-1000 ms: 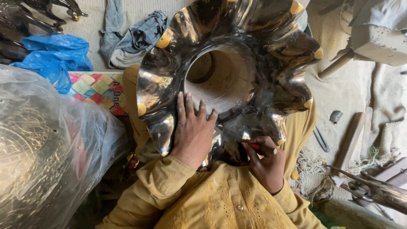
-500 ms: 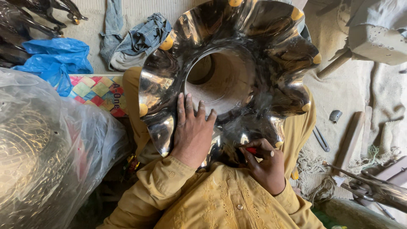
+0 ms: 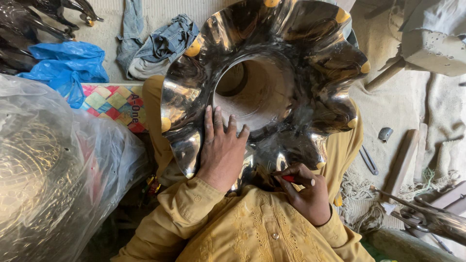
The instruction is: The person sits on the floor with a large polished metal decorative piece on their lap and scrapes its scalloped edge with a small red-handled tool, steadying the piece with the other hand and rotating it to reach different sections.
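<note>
The fluted metal bowl point(image 3: 272, 87) rests on the person's lap. Left hand point(image 3: 221, 148) lies flat on its rim, fingers spread, gripping nothing. Right hand point(image 3: 306, 191) pinches a red-tipped tool point(image 3: 296, 179) against the bowl's lower edge.

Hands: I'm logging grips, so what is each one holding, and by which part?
Right hand pinches a thin red tool along its shaft. Left hand lies flat on the shiny wavy metal bowl, gripping nothing.
</note>
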Demonstrator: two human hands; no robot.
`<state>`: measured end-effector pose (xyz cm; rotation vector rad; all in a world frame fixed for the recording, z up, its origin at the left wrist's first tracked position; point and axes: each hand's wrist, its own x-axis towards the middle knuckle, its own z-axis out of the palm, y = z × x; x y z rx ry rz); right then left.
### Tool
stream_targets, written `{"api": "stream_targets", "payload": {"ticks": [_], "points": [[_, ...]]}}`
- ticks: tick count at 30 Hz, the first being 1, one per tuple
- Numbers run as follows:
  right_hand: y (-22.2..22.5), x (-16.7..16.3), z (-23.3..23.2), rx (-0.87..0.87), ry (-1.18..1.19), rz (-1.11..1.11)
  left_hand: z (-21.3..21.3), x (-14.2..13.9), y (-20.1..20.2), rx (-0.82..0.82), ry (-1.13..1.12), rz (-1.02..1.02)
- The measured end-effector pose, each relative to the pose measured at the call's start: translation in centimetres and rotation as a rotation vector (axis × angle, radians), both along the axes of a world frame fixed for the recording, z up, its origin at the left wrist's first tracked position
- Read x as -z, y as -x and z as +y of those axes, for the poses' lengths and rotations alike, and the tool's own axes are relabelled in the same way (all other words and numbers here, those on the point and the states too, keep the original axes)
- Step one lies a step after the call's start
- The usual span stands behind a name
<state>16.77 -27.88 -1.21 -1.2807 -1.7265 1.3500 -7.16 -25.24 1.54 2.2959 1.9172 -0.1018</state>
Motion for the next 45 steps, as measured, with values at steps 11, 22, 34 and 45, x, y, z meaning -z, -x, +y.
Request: {"api": "stream_targets", "payload": {"ticks": [11,22,34,45], "points": [[-2.0,0.6,1.3,-0.233,-0.117,-0.030,-0.3,0.0,0.0,-0.002,-0.022,-0.038],[-3.1,0.5,3.2,-0.470,-0.016,-0.033,-0.6,0.5,0.2,0.002,-0.042,-0.011],[-3.1,0.9,3.6,-0.444,-0.063,-0.029,-0.5,0.2,0.1,-0.008,-0.057,-0.033],[-3.5,0.9,5.0,-0.568,-0.042,-0.066,-0.5,0.3,0.1,0.003,-0.037,-0.018]]}}
